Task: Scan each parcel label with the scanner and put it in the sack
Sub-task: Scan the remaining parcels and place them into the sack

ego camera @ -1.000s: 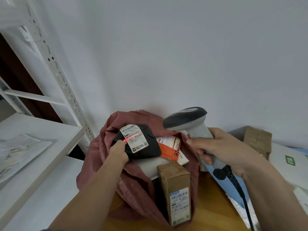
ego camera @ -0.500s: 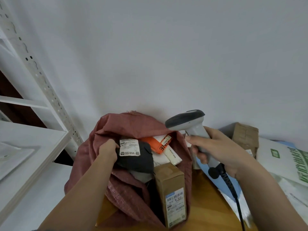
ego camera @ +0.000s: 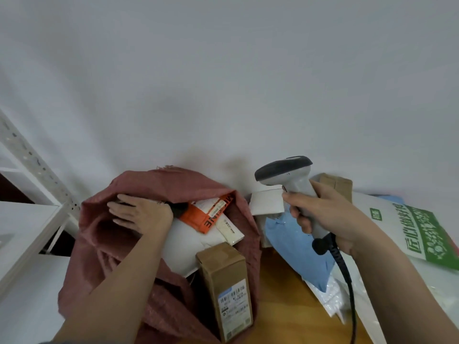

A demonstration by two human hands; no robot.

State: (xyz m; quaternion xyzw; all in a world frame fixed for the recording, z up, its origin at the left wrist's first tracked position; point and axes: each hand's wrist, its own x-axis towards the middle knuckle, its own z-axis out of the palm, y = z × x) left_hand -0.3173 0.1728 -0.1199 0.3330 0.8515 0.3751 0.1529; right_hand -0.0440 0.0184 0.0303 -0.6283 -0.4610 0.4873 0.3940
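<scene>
A reddish woven sack (ego camera: 104, 244) stands open on the table. My left hand (ego camera: 141, 214) lies flat, palm down, inside its mouth on a black parcel (ego camera: 179, 209), of which only a dark edge shows. Beside it in the sack are an orange parcel (ego camera: 206, 216), a white mailer (ego camera: 183, 247) and an upright brown carton (ego camera: 223, 281) with a barcode label. My right hand (ego camera: 330, 219) grips the grey scanner (ego camera: 295, 180) by its handle, to the right of the sack, with its head pointing left. The scanner's black cable hangs down.
Right of the sack lie a blue mailer (ego camera: 293, 244), a white bag with green print (ego camera: 409, 234), a brown box (ego camera: 335, 184), a small white box (ego camera: 265, 202) and a clear bubble mailer (ego camera: 332, 301). A white metal shelf rack (ego camera: 32, 232) stands left. The wooden table (ego camera: 280, 309) shows between them.
My left hand has lowered the black parcel from under the scanner's red line into the sack, and its label is now hidden. The scanner has stayed about where it was.
</scene>
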